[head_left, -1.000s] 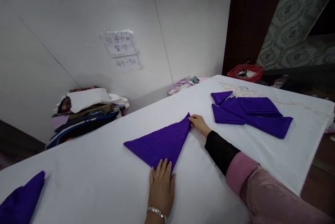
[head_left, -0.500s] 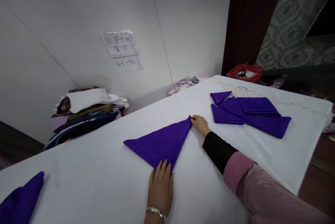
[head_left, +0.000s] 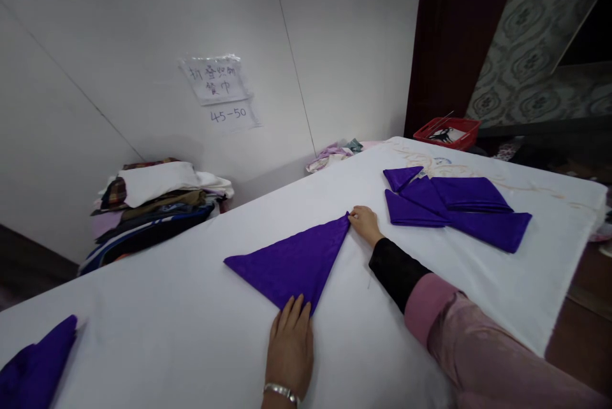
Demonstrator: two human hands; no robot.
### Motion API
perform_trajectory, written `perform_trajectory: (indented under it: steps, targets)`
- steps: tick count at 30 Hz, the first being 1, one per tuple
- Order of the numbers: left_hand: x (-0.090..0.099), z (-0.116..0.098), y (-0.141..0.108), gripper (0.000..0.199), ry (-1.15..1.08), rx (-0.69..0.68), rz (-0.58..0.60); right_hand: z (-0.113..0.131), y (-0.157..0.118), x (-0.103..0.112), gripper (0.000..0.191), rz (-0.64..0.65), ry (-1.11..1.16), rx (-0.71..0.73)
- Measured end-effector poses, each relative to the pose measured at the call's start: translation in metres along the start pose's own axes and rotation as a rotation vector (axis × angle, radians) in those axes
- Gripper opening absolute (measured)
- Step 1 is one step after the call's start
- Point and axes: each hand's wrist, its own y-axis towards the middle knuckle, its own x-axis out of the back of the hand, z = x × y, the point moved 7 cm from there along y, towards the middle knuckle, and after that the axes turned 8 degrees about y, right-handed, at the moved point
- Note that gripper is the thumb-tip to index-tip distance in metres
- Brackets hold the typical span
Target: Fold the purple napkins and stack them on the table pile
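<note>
A purple cloth napkin (head_left: 296, 260), folded into a triangle, lies flat on the white tablecloth (head_left: 182, 326). My left hand (head_left: 289, 348), with a silver bracelet at its wrist, rests flat with its fingertips on the napkin's near corner. At the far right corner, the thumb and fingers of my right hand (head_left: 364, 224) are pinched on the napkin's tip. To the right of that hand lie several folded purple napkins (head_left: 449, 205), partly overlapping. More purple cloth (head_left: 38, 364) lies at the lower left, cut off by the frame edge.
Folded clothes (head_left: 157, 199) are piled beyond the table's far left edge, by the wall. Crumpled pale cloth (head_left: 329, 156) sits at the far edge. A red basket (head_left: 447, 133) stands behind the table's far right corner. Handwritten paper signs (head_left: 217, 81) hang on the wall.
My left hand has slid back very slightly toward me, its fingertips still on the near corner. My right hand keeps its pinch on the tip. The napkin looks almost unchanged.
</note>
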Motion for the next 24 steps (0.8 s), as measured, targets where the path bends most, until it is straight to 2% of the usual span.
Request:
perform_trajectory:
  steps: [14, 24]
  targets:
    - [0.008, 0.002, -0.002, 0.03, -0.067, -0.011, -0.118, -0.004, 0.008, -0.006, 0.008, -0.005, -0.004, 0.01]
    - [0.016, 0.004, -0.001, 0.023, -0.111, 0.031, -0.146, -0.009, 0.01, -0.002, 0.022, -0.054, 0.011, -0.018]
